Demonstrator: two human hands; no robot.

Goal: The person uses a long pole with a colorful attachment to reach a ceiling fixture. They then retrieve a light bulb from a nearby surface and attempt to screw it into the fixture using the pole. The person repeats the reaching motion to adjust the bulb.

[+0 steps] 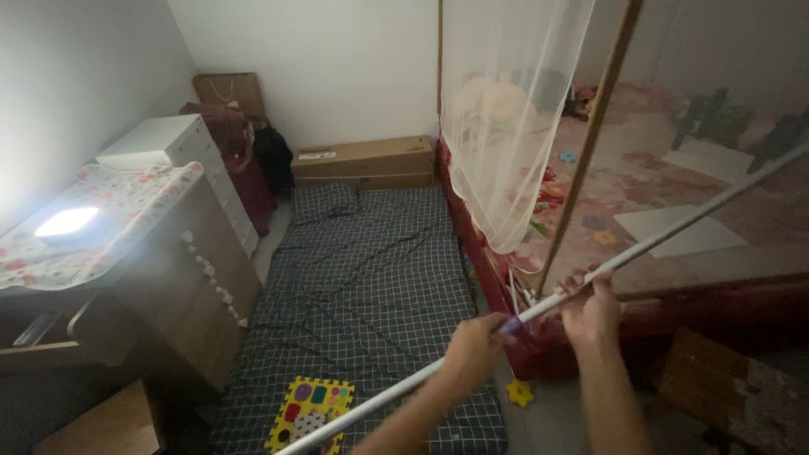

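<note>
A long thin white pole (674, 232) runs diagonally from the lower left to the upper right. My left hand (474, 344) is closed around it near a purple band on the pole. My right hand (592, 308) grips the same pole a little further up. Behind the pole hangs a white mosquito net (506, 118) on a wooden frame post (590, 143), over a bed with a pink flowered sheet (666, 177).
A dark checked mattress (371, 270) lies on the floor with a colourful foam puzzle mat (310, 413) on it and a yellow star piece (520, 392) beside it. At left stands a wooden cabinet (181, 286) with a lit lamp (66, 222). A cardboard box (362, 162) sits against the far wall.
</note>
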